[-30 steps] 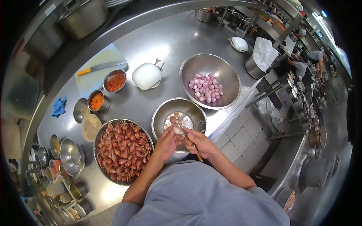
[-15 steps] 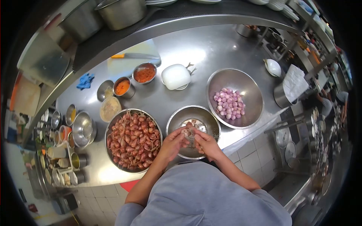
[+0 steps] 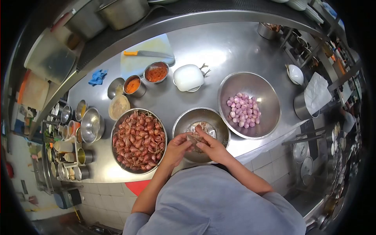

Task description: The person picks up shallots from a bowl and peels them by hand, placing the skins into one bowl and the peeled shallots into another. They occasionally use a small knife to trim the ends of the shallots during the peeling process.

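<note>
My left hand point(image 3: 178, 148) and my right hand point(image 3: 214, 146) meet over a steel bowl point(image 3: 178, 124) with some thin peelings in its bottom. Between their fingertips is a small brownish shallot point(image 3: 192, 138), mostly hidden by the fingers. Both hands are closed around it. Left of them stands a big bowl heaped with unpeeled red-brown shallots point(image 3: 138, 141). To the right, a wider steel bowl point(image 3: 269, 98) has a cluster of peeled purple-pink shallots point(image 3: 243, 110) in it.
Behind the bowls are a white container point(image 3: 188, 77), cups of orange shreds point(image 3: 156, 73) and orange paste point(image 3: 133, 85), and an orange-handled knife point(image 3: 152, 54) on a cutting board point(image 3: 164, 44). A shelf edge point(image 3: 188, 18) runs overhead. Steel bowls point(image 3: 92, 125) and condiments crowd the left.
The view has shifted slightly. My hands stay together over the middle bowl, with the right fingers now further across the shallot. The bowls keep their places on the table.
</note>
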Action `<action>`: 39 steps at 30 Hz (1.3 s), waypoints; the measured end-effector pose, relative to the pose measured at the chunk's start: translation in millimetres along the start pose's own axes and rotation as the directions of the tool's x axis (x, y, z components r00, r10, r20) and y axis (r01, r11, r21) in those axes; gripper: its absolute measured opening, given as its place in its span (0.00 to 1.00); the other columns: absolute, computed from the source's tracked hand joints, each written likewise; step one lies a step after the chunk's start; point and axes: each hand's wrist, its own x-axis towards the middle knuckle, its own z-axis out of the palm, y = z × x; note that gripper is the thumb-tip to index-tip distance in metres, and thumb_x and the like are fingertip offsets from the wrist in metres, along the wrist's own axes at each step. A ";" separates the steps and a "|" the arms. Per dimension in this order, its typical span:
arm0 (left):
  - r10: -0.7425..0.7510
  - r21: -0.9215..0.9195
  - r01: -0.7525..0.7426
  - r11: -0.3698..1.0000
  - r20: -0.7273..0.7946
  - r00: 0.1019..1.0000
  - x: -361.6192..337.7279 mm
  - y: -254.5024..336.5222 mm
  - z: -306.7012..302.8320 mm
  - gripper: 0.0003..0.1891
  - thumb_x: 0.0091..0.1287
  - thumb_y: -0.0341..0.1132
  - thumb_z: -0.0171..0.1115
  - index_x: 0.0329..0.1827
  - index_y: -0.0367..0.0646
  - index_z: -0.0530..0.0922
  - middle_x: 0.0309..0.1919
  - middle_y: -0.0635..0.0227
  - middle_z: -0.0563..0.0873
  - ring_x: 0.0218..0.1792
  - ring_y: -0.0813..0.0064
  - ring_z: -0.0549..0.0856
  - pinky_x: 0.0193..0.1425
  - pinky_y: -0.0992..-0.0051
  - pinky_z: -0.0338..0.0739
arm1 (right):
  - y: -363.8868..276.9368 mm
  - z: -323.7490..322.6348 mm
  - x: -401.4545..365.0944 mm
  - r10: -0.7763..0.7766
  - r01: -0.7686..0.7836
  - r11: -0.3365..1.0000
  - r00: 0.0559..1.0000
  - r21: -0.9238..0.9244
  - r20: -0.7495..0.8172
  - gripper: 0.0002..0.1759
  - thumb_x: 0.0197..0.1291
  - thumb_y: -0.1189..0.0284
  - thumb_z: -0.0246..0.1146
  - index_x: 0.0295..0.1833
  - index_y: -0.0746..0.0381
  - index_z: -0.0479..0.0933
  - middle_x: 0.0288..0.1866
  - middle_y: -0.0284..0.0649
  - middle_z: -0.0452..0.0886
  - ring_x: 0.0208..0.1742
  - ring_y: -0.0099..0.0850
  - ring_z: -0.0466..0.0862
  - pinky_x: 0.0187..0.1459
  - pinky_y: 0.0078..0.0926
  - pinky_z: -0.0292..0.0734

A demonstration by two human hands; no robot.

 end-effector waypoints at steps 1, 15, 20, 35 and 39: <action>-0.005 -0.006 0.005 1.000 0.007 1.000 1.0 0.0 -0.9 0.17 0.73 0.26 0.60 0.64 0.42 0.77 0.45 0.70 0.85 0.41 0.79 0.83 0.42 0.78 0.76 | 2.5 0.2 0.5 -0.016 0.017 1.000 0.999 0.027 -0.031 0.35 0.74 0.70 0.60 0.82 0.55 0.56 0.40 0.29 0.71 0.42 0.20 0.71 0.50 0.18 0.70; -0.107 0.126 0.093 0.988 0.114 0.988 4.6 11.6 -1.0 0.17 0.70 0.25 0.63 0.62 0.39 0.78 0.42 0.68 0.86 0.40 0.78 0.84 0.41 0.78 0.78 | -1.1 16.5 -14.5 -0.017 0.013 0.999 0.994 -0.040 -0.107 0.36 0.73 0.71 0.60 0.82 0.57 0.55 0.43 0.33 0.77 0.45 0.22 0.75 0.57 0.20 0.70; -0.155 0.134 0.135 0.982 0.156 0.975 6.9 1.6 -8.7 0.17 0.71 0.25 0.61 0.62 0.39 0.78 0.44 0.67 0.86 0.39 0.77 0.84 0.42 0.78 0.78 | 0.8 24.5 -27.1 -0.014 0.019 1.000 0.976 0.023 -0.216 0.34 0.73 0.72 0.59 0.81 0.57 0.58 0.69 0.44 0.78 0.65 0.29 0.79 0.67 0.27 0.69; -0.250 0.136 0.224 0.965 0.226 0.941 3.7 4.7 1.1 0.18 0.71 0.24 0.60 0.64 0.39 0.76 0.46 0.69 0.84 0.43 0.77 0.84 0.42 0.77 0.77 | -7.8 43.6 -47.6 0.434 -0.159 0.719 0.863 0.677 -0.259 0.24 0.76 0.67 0.58 0.76 0.50 0.70 0.26 0.24 0.64 0.22 0.13 0.58 0.21 0.14 0.53; -0.244 0.120 0.220 0.968 0.242 0.939 7.4 9.4 1.2 0.21 0.70 0.22 0.58 0.67 0.40 0.74 0.49 0.68 0.83 0.44 0.75 0.85 0.43 0.76 0.77 | -9.7 38.2 -40.6 0.398 -0.158 0.750 0.884 0.642 -0.247 0.28 0.78 0.69 0.55 0.80 0.52 0.61 0.27 0.27 0.66 0.24 0.16 0.64 0.23 0.14 0.60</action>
